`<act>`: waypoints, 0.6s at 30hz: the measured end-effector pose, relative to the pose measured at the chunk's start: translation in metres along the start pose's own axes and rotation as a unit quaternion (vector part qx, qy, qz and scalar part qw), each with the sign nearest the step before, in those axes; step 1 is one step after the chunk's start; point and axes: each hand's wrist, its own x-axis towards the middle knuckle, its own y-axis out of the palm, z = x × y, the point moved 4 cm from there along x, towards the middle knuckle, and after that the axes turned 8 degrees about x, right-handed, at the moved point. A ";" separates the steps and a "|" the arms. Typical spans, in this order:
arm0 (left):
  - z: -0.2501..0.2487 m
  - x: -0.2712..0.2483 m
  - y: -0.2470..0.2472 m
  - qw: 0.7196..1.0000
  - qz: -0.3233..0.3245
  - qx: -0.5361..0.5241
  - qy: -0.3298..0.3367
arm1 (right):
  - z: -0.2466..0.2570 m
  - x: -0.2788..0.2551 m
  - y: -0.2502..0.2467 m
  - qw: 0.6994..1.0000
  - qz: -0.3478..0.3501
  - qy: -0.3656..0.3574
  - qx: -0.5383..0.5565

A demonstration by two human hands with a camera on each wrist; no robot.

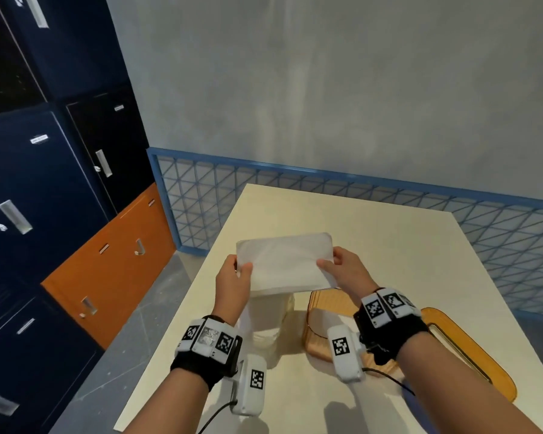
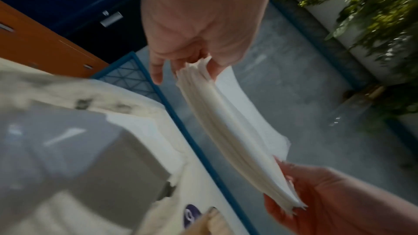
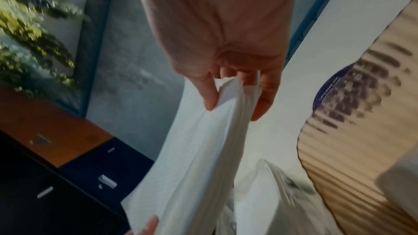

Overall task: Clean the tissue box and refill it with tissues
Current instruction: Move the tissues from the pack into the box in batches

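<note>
Hands: left hand point(image 1: 232, 281), right hand point(image 1: 342, 270) each pinch a stack point(image 1: 284, 261) end | axis: left-right | box point(image 1: 318, 332): below, nearer right hand

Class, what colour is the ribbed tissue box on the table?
Translucent amber-orange tissue box, clearest in the head view.

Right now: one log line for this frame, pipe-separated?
phase: refill | left hand: grips tissue stack left end | right hand: grips right end | stack: held above table | amber tissue box: below, open | lid: off, beside box
</note>
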 end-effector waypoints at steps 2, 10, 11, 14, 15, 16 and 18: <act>-0.014 -0.001 0.016 0.999 0.041 0.032 -0.005 | -0.006 -0.009 -0.026 0.999 -0.015 0.028 0.026; -0.035 -0.028 0.100 0.959 0.207 0.192 0.002 | -0.058 -0.048 -0.100 0.978 -0.021 0.193 -0.078; -0.034 -0.031 0.107 0.952 0.219 0.214 0.004 | -0.063 -0.049 -0.102 0.974 -0.025 0.203 -0.103; -0.036 -0.038 0.119 0.923 0.232 0.306 0.025 | -0.077 -0.045 -0.101 0.951 -0.019 0.212 -0.223; -0.037 -0.040 0.122 0.909 0.232 0.344 0.049 | -0.079 -0.045 -0.098 0.940 -0.016 0.216 -0.264; -0.039 -0.043 0.124 0.891 0.228 0.384 0.080 | -0.080 -0.045 -0.096 0.929 -0.016 0.222 -0.296; -0.044 -0.046 0.130 0.857 0.218 0.447 0.138 | -0.080 -0.043 -0.091 0.911 -0.020 0.223 -0.345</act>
